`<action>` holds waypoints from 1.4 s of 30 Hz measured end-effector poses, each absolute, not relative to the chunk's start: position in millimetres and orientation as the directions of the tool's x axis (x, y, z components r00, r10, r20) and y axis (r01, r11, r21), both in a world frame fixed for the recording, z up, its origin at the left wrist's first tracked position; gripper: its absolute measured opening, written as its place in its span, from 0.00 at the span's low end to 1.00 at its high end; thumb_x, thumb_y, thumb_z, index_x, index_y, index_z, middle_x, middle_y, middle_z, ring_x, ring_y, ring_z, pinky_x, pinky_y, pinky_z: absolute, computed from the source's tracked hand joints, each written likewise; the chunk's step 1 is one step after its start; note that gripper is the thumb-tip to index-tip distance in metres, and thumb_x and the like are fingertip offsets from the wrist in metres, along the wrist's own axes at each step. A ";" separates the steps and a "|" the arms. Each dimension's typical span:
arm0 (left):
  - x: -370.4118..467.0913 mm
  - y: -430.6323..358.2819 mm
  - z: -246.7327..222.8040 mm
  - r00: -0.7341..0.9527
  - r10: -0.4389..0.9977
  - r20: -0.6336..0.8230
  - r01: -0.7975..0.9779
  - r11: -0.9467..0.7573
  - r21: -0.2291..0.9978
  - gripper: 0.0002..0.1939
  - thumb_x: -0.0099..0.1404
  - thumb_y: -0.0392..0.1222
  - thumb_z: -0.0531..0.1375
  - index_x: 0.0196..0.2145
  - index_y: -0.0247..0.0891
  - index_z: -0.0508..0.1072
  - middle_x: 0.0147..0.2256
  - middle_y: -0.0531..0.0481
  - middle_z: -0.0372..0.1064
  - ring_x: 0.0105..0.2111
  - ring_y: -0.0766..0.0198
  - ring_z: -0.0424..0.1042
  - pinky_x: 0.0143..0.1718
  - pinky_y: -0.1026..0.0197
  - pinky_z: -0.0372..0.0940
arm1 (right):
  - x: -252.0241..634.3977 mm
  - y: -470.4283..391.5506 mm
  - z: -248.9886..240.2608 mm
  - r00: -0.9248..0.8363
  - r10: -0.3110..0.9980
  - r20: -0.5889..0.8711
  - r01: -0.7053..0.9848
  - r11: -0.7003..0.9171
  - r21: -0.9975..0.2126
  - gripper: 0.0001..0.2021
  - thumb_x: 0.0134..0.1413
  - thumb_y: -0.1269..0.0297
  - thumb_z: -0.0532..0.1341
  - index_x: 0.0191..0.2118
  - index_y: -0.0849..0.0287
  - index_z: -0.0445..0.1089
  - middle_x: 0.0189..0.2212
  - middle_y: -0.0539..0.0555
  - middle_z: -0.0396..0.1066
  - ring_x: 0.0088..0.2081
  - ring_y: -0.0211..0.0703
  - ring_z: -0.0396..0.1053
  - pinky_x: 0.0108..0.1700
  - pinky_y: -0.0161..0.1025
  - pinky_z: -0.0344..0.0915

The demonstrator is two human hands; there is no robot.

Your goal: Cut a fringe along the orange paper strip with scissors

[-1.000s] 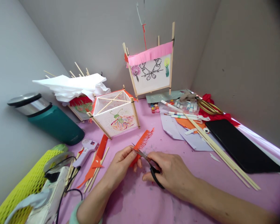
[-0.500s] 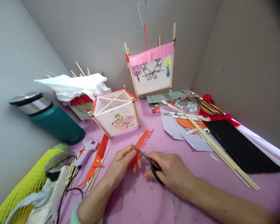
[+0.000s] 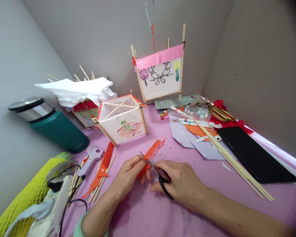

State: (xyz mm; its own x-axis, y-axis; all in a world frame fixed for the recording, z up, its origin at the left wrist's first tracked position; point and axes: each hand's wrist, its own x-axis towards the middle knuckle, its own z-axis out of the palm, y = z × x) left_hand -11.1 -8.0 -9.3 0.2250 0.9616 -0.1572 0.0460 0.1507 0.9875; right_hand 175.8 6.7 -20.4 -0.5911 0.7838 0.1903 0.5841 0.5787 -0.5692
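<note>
Between thumb and fingers, my left hand point(image 3: 131, 171) pinches a strip of orange-red paper point(image 3: 151, 152). The strip's far right edge is cut into a fine fringe. My right hand point(image 3: 181, 177) grips a pair of scissors point(image 3: 160, 174) with black handles, its thumb and fingers at the loops. The metal blades lie across the strip just beside my left thumb, pointing left. Beyond my hands stands a lantern point(image 3: 129, 126) of wooden sticks and white paper, with a colourful insect drawing on its front.
A lantern with two drawn birds point(image 3: 160, 74) hangs at the back. Left are a teal bottle point(image 3: 61, 130), a glue gun point(image 3: 91, 159), orange paper point(image 3: 103, 171) and a power strip point(image 3: 51, 210). Right are wooden sticks point(image 3: 232, 159), markers point(image 3: 194, 122), gold-handled scissors point(image 3: 220, 113) and a black phone-like slab point(image 3: 256, 154).
The fringed end of the strip has shifted slightly up and to the right. Both hands keep nearly the same place, and the scissors stay at the strip.
</note>
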 end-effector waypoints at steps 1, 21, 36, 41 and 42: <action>-11.1 -8.0 -9.4 0.227 0.961 -0.160 0.043 0.154 0.987 0.12 0.66 0.45 0.53 0.30 0.35 0.68 0.22 0.53 0.69 0.20 0.70 0.61 0.25 0.66 0.56 | 175.6 6.6 -20.2 -0.591 0.784 0.191 0.580 0.577 -0.575 0.16 0.47 0.50 0.65 0.30 0.56 0.62 0.25 0.46 0.67 0.25 0.36 0.61 0.28 0.32 0.51; -11.7 -9.0 -5.1 0.238 0.954 -0.182 0.012 0.185 0.983 0.12 0.65 0.44 0.53 0.27 0.34 0.67 0.20 0.52 0.68 0.18 0.71 0.60 0.22 0.67 0.55 | 174.9 10.6 -24.9 -0.614 0.760 0.213 0.530 0.596 -0.603 0.14 0.50 0.52 0.64 0.30 0.56 0.63 0.24 0.45 0.67 0.24 0.35 0.62 0.27 0.31 0.50; -10.7 -6.8 -5.1 0.258 0.944 -0.207 -0.031 0.222 0.974 0.13 0.65 0.44 0.54 0.27 0.33 0.68 0.23 0.49 0.71 0.19 0.70 0.63 0.25 0.66 0.58 | 176.5 12.6 -22.5 -0.617 0.762 0.198 0.550 0.597 -0.584 0.13 0.51 0.54 0.64 0.31 0.57 0.64 0.24 0.46 0.69 0.24 0.35 0.63 0.28 0.31 0.51; -10.1 -6.7 -4.3 0.236 0.948 -0.213 0.014 0.216 0.976 0.13 0.64 0.47 0.55 0.28 0.34 0.68 0.23 0.50 0.71 0.18 0.70 0.63 0.24 0.66 0.58 | 176.4 12.0 -19.2 -0.606 0.775 0.179 0.569 0.580 -0.583 0.12 0.50 0.54 0.64 0.31 0.56 0.65 0.25 0.45 0.68 0.25 0.35 0.63 0.28 0.32 0.51; -10.3 -6.6 -4.5 0.228 0.950 -0.216 0.019 0.217 0.976 0.13 0.63 0.47 0.55 0.28 0.34 0.68 0.23 0.50 0.70 0.18 0.70 0.62 0.23 0.66 0.57 | 176.4 11.7 -19.3 -0.603 0.777 0.178 0.573 0.578 -0.580 0.13 0.50 0.53 0.64 0.31 0.56 0.64 0.24 0.45 0.68 0.25 0.35 0.63 0.28 0.32 0.51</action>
